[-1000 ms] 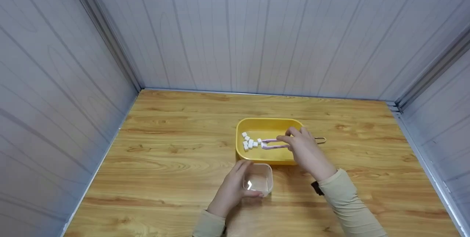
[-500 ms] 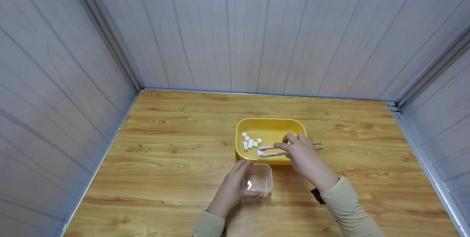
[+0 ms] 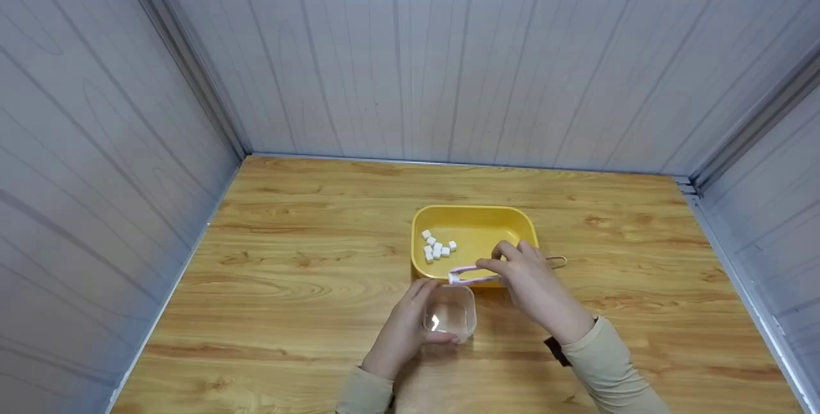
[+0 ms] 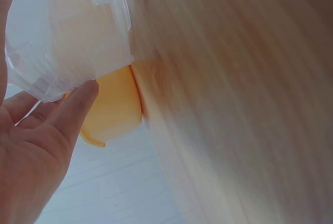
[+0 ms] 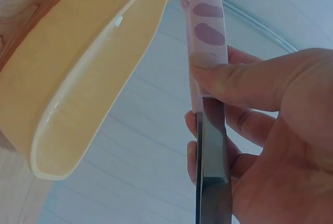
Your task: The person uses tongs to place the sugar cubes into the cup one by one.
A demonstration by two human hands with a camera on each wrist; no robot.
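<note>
My left hand (image 3: 403, 327) grips a small clear plastic container (image 3: 466, 314), thumb at the near side and fingers at the far side. My right hand (image 3: 532, 282) pinches a pair of metal tongs (image 5: 214, 156) with pink-and-white ends between thumb and fingers. At the tips of the tongs is a white cube (image 3: 453, 278), held over the near rim of a yellow tray (image 3: 474, 207). Several more white cubes (image 3: 437, 250) lie in the left part of that tray. In the right wrist view the tips point away, so the held cube cannot be made out.
The tray stands just behind the clear container on a wood-grain table (image 3: 307, 273). Pale panelled walls (image 3: 410, 61) enclose the table at the back and on both sides.
My right hand has brought the tongs and the cube at their tips from among the cubes toward the near rim, closer to the clear container. My left hand has stayed still.
</note>
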